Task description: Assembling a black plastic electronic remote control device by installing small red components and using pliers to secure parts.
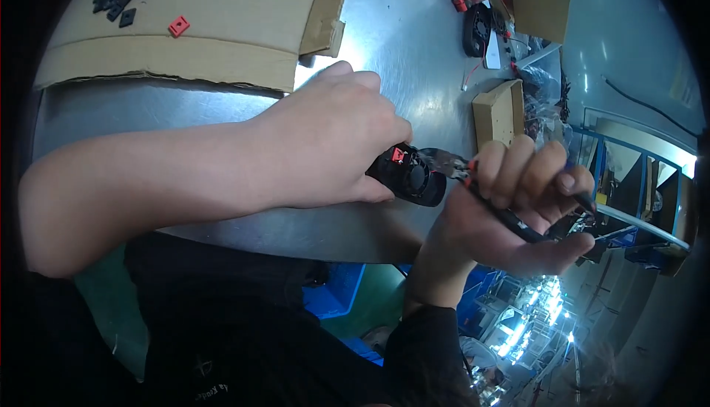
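In the head view, a small black fan unit [418, 178] is held over the near part of the metal table [436, 74], pinched between thumb and fingers of the nearly closed left hand [336, 130]; whether it rests on the metal cannot be told. Pliers [445, 163] are gripped in the half-curled right hand [510, 200], thumb extended, their head beside the red piece [399, 155] on the unit; jaw contact cannot be made out. The unit would best be kept steady, with the plier tips aimed clear of fan blades and fingertips. Small pale lettering is seen on the dark clothing [200, 348]; no label can be made out on the unit.
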The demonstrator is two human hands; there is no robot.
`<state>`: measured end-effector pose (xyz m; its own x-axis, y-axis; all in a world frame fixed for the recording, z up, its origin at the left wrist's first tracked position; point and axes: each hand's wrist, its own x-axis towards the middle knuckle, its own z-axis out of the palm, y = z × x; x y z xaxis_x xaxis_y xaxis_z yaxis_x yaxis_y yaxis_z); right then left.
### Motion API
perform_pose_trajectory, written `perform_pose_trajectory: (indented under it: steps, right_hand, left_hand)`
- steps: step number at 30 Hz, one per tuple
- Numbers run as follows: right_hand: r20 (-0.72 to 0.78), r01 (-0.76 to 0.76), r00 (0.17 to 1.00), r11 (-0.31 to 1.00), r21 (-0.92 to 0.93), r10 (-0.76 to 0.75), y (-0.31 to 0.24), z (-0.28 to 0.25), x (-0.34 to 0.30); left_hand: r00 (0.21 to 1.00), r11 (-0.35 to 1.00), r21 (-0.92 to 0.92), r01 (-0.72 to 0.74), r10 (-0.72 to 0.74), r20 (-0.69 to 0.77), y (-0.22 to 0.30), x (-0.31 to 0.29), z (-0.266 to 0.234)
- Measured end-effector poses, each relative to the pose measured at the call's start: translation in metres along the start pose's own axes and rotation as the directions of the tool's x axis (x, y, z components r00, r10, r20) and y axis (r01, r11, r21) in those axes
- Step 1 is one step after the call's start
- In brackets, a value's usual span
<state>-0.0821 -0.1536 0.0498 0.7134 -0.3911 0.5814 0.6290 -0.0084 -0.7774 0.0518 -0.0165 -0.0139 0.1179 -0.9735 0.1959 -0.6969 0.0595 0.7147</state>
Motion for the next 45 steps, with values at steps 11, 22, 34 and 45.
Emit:
perform_pose_trajectory:
  steps: [11,22,34,45]
  right_hand:
    - [0.037,-0.017,0.999,0.988,-0.151,0.023,0.016,0.011,-0.005]
    - [-0.141,-0.135,0.986,0.914,-0.382,0.086,0.021,0.033,-0.012]
    - [0.118,-0.240,0.968,0.949,0.203,0.219,0.012,-0.031,-0.013]
    - [0.357,-0.404,0.900,0.784,0.471,0.250,0.024,-0.055,0.001]
  left_hand:
    - [0.998,0.999,0.036,-0.016,0.018,-0.061,0.001,-0.001,0.007]
    - [0.997,0.998,-0.063,0.001,-0.005,-0.073,0.002,-0.003,0.010]
    - [0.992,0.990,-0.093,-0.108,0.113,0.057,-0.002,0.007,0.006]
    - [0.978,0.976,-0.160,-0.151,0.170,0.117,-0.006,0.010,0.001]
